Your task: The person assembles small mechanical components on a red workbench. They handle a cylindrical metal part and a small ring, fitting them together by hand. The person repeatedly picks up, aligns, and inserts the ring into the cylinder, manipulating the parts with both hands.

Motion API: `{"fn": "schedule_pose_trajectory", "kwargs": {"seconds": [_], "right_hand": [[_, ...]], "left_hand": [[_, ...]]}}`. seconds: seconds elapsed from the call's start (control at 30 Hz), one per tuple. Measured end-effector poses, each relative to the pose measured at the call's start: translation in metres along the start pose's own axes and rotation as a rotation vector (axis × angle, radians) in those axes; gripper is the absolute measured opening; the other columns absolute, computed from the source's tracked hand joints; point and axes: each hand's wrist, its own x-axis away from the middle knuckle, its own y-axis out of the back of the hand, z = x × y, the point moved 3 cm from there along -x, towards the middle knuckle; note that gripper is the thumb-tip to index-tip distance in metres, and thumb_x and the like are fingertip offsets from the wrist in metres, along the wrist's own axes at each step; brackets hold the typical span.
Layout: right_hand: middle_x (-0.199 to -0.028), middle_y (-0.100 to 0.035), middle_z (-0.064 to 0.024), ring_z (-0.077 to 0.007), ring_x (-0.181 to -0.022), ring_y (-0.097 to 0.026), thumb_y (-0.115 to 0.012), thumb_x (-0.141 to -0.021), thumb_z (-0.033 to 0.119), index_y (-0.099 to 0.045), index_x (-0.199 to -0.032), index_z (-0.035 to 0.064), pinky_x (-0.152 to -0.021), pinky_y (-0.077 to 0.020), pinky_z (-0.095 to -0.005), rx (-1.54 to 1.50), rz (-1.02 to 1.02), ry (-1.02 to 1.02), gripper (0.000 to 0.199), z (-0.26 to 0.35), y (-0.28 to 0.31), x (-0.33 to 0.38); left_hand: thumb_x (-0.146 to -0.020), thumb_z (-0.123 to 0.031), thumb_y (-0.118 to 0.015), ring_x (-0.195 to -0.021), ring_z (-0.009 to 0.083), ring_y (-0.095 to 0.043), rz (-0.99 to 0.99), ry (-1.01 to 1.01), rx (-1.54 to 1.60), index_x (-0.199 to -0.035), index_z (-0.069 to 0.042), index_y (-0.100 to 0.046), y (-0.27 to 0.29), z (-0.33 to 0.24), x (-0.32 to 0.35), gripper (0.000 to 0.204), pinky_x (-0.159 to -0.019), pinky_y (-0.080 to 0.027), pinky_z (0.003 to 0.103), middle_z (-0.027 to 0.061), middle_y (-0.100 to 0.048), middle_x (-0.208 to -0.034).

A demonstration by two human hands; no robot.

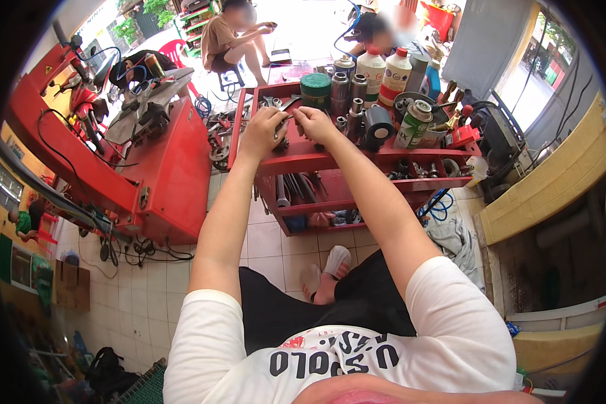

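Both of my hands are over the left part of a red tool cart's top tray point(303, 160). My left hand point(262, 132) is closed, fingers bent around something small and dark that I cannot make out. Close beside it, my right hand point(314, 125) pinches with thumb and forefinger at the same spot, and what lies between them is too small to name. Wrenches point(289, 103) lie just beyond my fingers. A round green tub point(315, 91) stands behind my right hand. To its right are upright metal cylinders point(340, 89) and a dark cylinder with a grey end point(378, 128).
White bottles with red caps point(396, 73) and a green-and-white can point(414, 124) crowd the cart's right side. Lower shelves hold more tools point(303, 186). A large red machine point(172, 178) stands left, with cables point(145, 249) on the floor. One person point(229, 40) sits beyond the cart; another bends nearby.
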Motion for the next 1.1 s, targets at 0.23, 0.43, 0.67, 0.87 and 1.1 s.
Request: {"fn": "schedule_pose_trajectory", "kwargs": {"seconds": [0.23, 0.43, 0.67, 0.87, 1.1], "right_hand": [[-0.069, -0.065, -0.0023, -0.0096, -0.062, -0.059, -0.059, -0.106, 0.034, -0.069, -0.102, 0.0032, -0.059, -0.0471, -0.0291, -0.202, 0.022, -0.052, 0.033, 0.005, -0.006, 0.003], [-0.074, -0.067, -0.0024, -0.0093, -0.06, -0.057, -0.06, -0.105, 0.035, -0.067, -0.105, 0.0051, -0.056, -0.0453, -0.0289, -0.06, -0.021, 0.013, 0.031, 0.005, -0.003, 0.002], [-0.074, -0.067, -0.002, -0.0072, -0.053, -0.052, -0.061, -0.105, 0.035, -0.067, -0.102, 0.0072, -0.045, -0.0406, -0.0254, -0.089, -0.011, -0.017, 0.029, -0.01, -0.002, -0.006], [-0.074, -0.067, -0.0019, -0.0079, -0.052, -0.052, -0.057, -0.106, 0.042, -0.067, -0.104, 0.0067, -0.045, -0.0414, -0.0266, -0.071, 0.0, 0.007, 0.037, -0.009, -0.003, -0.004], [-0.076, -0.068, -0.0035, -0.0082, -0.049, -0.051, -0.057, -0.106, 0.04, -0.067, -0.106, 0.0056, -0.044, -0.0412, -0.0262, -0.159, 0.011, -0.003, 0.036, -0.001, -0.003, 0.0]], "left_hand": [[-0.084, -0.011, -0.074, -0.099, 0.0315, -0.063, 0.012, 0.041, -0.03, -0.107, -0.006, -0.068, -0.001, 0.006, 0.003, 0.023, -0.088, -0.053, 0.043, 0.0111, -0.066, -0.101], [-0.084, -0.01, -0.074, -0.099, 0.031, -0.063, 0.02, 0.05, -0.026, -0.109, -0.007, -0.066, 0.002, -0.001, -0.001, 0.027, -0.087, -0.053, 0.043, 0.0109, -0.066, -0.101], [-0.083, -0.007, -0.073, -0.099, 0.0325, -0.063, 0.022, 0.006, -0.004, -0.112, -0.007, -0.063, 0.0, 0.0, -0.002, 0.03, -0.088, -0.053, 0.043, 0.0113, -0.065, -0.101], [-0.082, -0.006, -0.073, -0.098, 0.0323, -0.063, 0.011, 0.02, 0.007, -0.108, -0.006, -0.063, 0.001, -0.003, -0.004, 0.027, -0.087, -0.053, 0.043, 0.0116, -0.065, -0.1], [-0.082, -0.006, -0.073, -0.098, 0.0323, -0.063, 0.02, 0.015, 0.011, -0.104, -0.005, -0.064, 0.001, -0.002, -0.003, 0.024, -0.087, -0.053, 0.043, 0.012, -0.065, -0.099]]}}
